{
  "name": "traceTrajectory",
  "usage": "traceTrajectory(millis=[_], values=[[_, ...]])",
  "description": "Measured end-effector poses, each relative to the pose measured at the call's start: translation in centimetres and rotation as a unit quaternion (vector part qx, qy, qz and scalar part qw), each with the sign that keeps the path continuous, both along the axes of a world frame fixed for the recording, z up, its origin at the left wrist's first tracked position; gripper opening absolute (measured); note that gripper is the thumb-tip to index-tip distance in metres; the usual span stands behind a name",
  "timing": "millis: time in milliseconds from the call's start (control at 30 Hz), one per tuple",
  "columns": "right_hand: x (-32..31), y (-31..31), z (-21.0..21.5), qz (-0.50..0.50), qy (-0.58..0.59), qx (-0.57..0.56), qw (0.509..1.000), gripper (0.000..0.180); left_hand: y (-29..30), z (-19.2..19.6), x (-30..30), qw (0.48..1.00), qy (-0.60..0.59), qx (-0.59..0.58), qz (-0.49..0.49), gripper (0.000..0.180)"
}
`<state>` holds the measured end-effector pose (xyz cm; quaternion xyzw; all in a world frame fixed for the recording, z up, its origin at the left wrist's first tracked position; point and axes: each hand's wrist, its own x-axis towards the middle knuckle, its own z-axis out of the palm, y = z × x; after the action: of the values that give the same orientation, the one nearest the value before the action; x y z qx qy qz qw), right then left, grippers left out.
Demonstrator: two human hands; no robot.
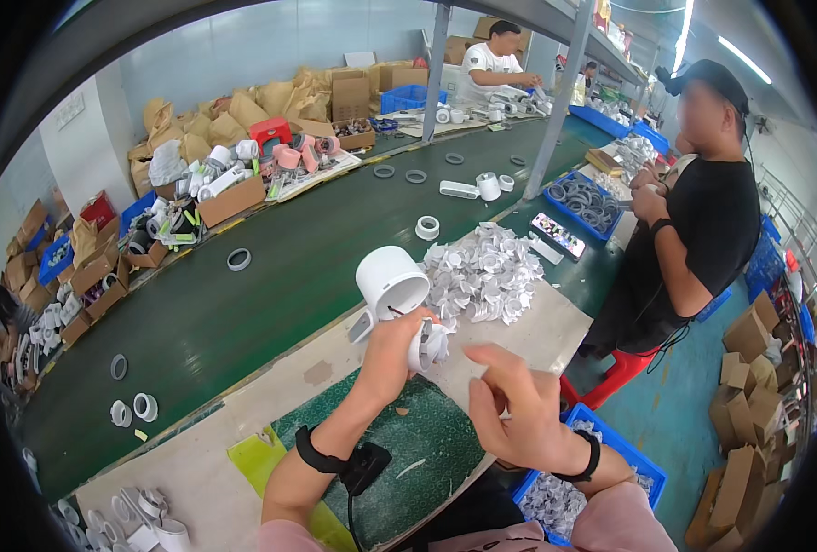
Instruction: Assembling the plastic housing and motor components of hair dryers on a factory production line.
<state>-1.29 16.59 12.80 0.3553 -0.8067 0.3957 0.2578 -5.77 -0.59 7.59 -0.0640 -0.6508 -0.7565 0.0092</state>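
My left hand (392,354) is raised over the bench and grips a white round plastic housing (391,281) together with a small white fan impeller (430,344) at its fingertips. My right hand (512,409) hovers just right of it, fingers apart and loosely curled, holding nothing. A pile of several white fan impellers (482,274) lies on the bench just beyond both hands. A dark green mat (418,451) lies under my forearms.
A green conveyor belt (270,276) carries scattered white rings and parts. Cardboard boxes and bags line its far side. A person in black stands at right by a red stool (615,373). Blue bins (583,204) hold parts; another blue bin (565,497) sits below my right wrist.
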Motion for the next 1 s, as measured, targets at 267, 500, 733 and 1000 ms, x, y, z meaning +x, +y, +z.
traceTrajectory(millis=[267,500,733,1000], values=[[-1.5,-1.9,0.8,0.017,0.027,0.059,0.998,0.047,-0.3,0.2,0.8,0.979,0.121,-0.164,0.03,0.039],[-1.2,-0.2,-1.8,0.055,-0.108,-0.021,0.992,0.036,-0.3,0.6,0.7,1.0,0.022,-0.01,-0.01,0.039],[0.6,-1.0,-0.8,0.031,-0.039,-0.001,0.999,0.046,-0.3,0.4,0.4,0.99,-0.045,0.133,-0.033,0.04],[-0.4,-1.9,0.7,0.067,-0.037,0.084,0.994,0.059,0.5,-0.2,1.1,0.958,0.211,-0.159,0.11,0.028]])
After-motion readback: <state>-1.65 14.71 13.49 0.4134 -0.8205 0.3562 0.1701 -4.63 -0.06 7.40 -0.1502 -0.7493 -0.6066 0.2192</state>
